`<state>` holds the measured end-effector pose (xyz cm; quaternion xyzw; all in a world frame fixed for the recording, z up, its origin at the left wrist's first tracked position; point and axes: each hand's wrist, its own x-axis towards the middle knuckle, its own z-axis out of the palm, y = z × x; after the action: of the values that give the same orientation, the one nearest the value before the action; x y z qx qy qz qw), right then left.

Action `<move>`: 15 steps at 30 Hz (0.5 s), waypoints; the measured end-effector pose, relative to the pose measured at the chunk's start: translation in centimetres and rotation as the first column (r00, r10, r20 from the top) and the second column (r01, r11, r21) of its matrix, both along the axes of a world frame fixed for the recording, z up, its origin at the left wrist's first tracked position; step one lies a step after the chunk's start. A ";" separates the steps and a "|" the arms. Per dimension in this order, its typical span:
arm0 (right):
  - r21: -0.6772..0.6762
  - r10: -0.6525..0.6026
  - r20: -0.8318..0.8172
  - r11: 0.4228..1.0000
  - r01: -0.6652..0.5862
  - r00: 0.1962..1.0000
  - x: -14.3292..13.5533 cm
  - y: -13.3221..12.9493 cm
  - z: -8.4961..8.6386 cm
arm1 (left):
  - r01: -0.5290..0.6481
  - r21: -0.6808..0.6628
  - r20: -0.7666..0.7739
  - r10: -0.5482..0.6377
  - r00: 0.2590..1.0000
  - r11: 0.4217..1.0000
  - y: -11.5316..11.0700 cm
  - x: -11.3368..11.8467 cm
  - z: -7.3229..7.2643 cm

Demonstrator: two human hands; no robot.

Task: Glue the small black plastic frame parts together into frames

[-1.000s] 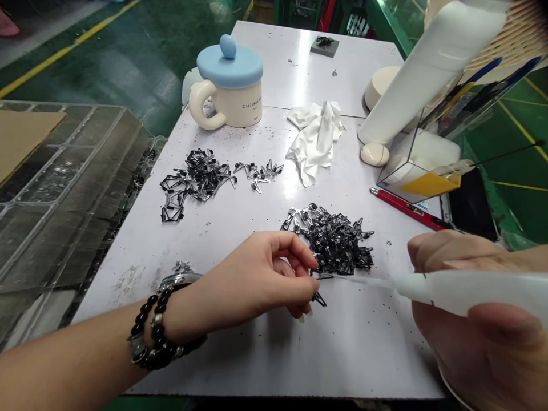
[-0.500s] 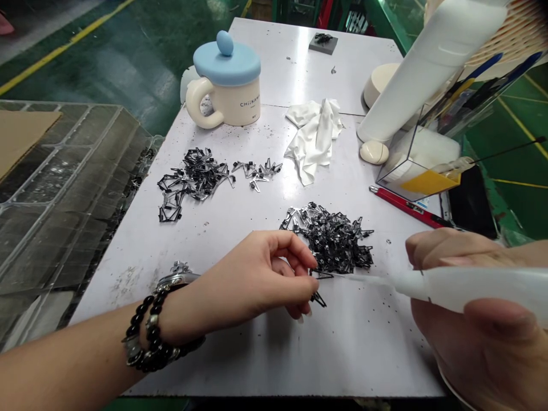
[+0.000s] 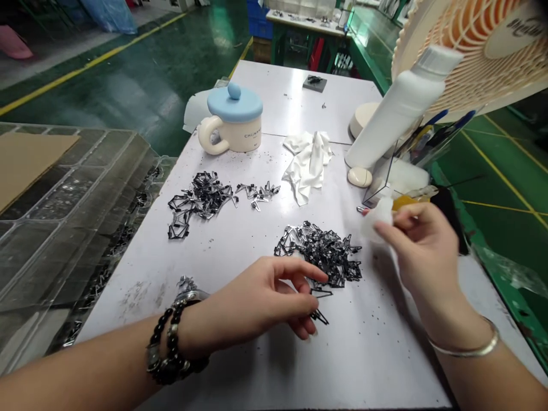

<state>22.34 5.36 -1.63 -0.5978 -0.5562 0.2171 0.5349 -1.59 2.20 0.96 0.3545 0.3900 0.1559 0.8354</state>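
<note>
My left hand (image 3: 274, 297) is over the front of the table, thumb and fingers curled round a small black angular frame piece (image 3: 320, 317); its thin ends stick out past the fingertips. Just beyond lies a heap of similar black pieces (image 3: 331, 251). At the right, my right hand (image 3: 428, 257) grips a whitish translucent squeeze bottle (image 3: 379, 220) between thumb and fingers, near the clear pen holder (image 3: 387, 185). The bottle is blurred and its nozzle cannot be made out. A second heap of black pieces (image 3: 205, 194) lies farther left, beside a few loose ones (image 3: 259, 194).
A cream mug (image 3: 246, 137) with a blue lid stands at the back left. A crumpled white cloth (image 3: 308, 165) lies mid-table. A tall white bottle (image 3: 394, 114) and a fan (image 3: 483, 51) stand at the right. Clear divided trays (image 3: 64, 188) flank the table's left side.
My right hand has carried the squeeze bottle away from the left hand, back toward the pen holder. The left hand's fingers have loosened slightly round the black piece. The view has tilted up.
</note>
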 end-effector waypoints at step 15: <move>0.127 0.087 0.623 0.969 -0.211 0.777 -3.0 -3.1 0.8 | 0.340 0.052 0.194 -0.344 0.919 0.939 -4.4 1.2 -1.3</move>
<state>19.38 2.25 -0.80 -0.5357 -0.7632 -0.0006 0.3612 -0.41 -2.20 -0.31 0.4070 0.2349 0.0458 0.8815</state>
